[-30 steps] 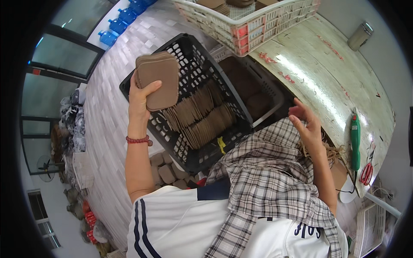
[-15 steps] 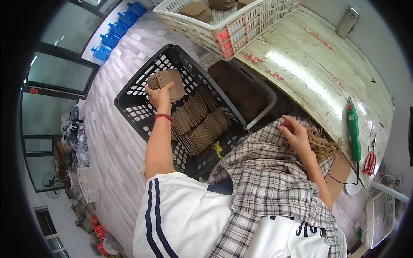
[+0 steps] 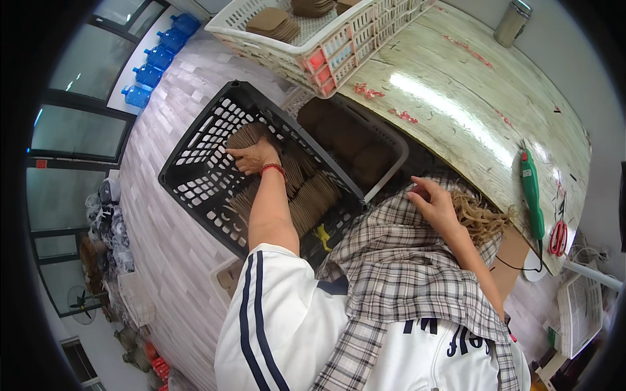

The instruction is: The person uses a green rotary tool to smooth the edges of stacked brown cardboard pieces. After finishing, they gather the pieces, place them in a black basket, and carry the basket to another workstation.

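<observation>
My left hand [image 3: 255, 158] reaches down into a black plastic crate [image 3: 189, 124], closed around a stack of thin brown rounded pieces [image 3: 246, 135], which look like card. The hand hides part of that stack. Below and to its right, rows of similar brown pieces [image 3: 317, 202] stand on edge, packed close together. Something yellow [image 3: 323, 237] lies in the crate's near corner. Over the plaid cloth [image 3: 398, 234] on my lap, my right hand [image 3: 435, 207] hovers with bent fingers apart and nothing visible in them.
A white crate [image 3: 319, 62] with brown stacks sits on the wood-patterned table [image 3: 450, 85]. Another crate [image 3: 398, 159] with brown pieces is under the table edge. A green corded tool [image 3: 531, 192], red-handled scissors [image 3: 558, 238] and a metal flask [image 3: 513, 23] rest on the table.
My left hand has moved the brown stack lower and slightly right inside the black crate. My right hand stays over the plaid cloth. The whole view has shifted a little.
</observation>
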`<state>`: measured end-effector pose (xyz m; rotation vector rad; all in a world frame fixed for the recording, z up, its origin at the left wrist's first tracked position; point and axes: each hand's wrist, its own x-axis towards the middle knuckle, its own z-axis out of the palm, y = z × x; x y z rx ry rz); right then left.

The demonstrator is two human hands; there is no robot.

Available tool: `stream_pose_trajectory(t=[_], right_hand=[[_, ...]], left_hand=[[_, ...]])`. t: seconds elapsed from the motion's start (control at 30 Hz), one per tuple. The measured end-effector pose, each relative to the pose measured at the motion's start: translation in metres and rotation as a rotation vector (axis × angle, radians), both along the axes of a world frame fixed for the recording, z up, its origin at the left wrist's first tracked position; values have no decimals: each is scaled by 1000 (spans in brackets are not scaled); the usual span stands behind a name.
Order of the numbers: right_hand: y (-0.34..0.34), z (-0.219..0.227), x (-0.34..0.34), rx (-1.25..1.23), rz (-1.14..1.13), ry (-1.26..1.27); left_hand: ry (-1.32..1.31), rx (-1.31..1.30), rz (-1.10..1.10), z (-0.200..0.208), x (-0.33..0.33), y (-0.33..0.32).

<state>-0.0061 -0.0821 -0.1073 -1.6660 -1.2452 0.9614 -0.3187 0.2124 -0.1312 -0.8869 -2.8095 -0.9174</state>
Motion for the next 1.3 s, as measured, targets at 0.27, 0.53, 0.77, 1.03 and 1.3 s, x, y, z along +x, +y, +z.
stream_pose_trajectory(t=[0.27, 0.53, 0.77, 1.03, 1.3], right_hand=[[28, 14, -13, 7, 83, -112], [40, 6, -26, 4, 163, -108], [20, 20, -19, 278, 311, -529], [-56, 0, 22, 140, 222, -932], [-129, 4, 60, -192, -89, -1018]], left_hand=[[-21, 0, 79, -1, -7, 28], [-11, 20, 44, -42, 25, 25], [14, -16, -134, -78, 0, 24], [264, 235, -322, -44, -23, 8], [386, 533, -687, 33, -17, -38]])
